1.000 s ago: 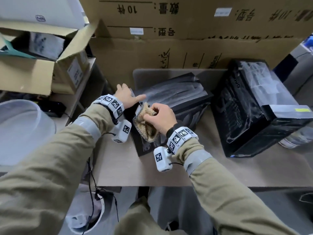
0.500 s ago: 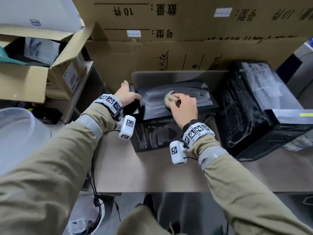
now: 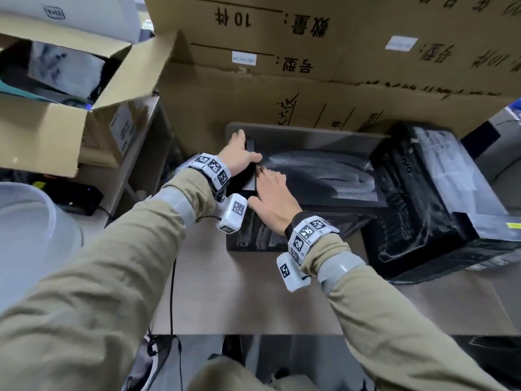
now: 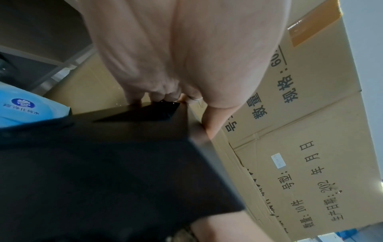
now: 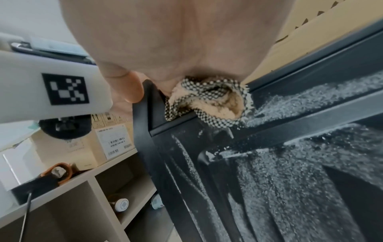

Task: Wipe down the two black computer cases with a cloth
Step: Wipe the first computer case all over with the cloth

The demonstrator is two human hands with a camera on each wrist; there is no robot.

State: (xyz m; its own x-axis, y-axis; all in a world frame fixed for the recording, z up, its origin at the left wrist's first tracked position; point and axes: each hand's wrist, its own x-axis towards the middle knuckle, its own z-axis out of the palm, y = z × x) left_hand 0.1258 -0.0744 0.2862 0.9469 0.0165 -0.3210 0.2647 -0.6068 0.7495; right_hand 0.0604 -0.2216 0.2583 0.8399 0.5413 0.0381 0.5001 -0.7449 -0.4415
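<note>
Head view shows the right hand (image 3: pixel 272 197) laid palm-down on the top of the nearer computer case (image 3: pixel 318 179), fingers stretched flat and lightly spread, pressing the cloth (image 3: pixel 279 174) against the panel near its left edge; only a tan fringe of the cloth peeks out past the fingers; from the right wrist view the cloth (image 5: pixel 209 99) is bunched under the palm, its checked backing and fuzzy tan face folded together right at the case's upper corner, with the thumb (image 5: pixel 126 88) against the black edge strip. Just beside it the left hand (image 3: pixel 239 155) grips the left end of the same case, thumb on top and fingers wrapped down over the far side; the left wrist view shows the fingers (image 4: pixel 145 88) curled over the black corner (image 4: pixel 145 113). Pale dusty streaks cover the case's top and its front face; the case lies flat on the tabletop (image 3: pixel 253 292). Touching or nearly touching its right end sits the second computer case (image 3: pixel 428 198), black, wrapped in clear film, angled slightly. Large cardboard boxes (image 3: pixel 338 66) with printed characters stand behind both; an open carton (image 3: pixel 56 122) sits on a shelf to the left.
</note>
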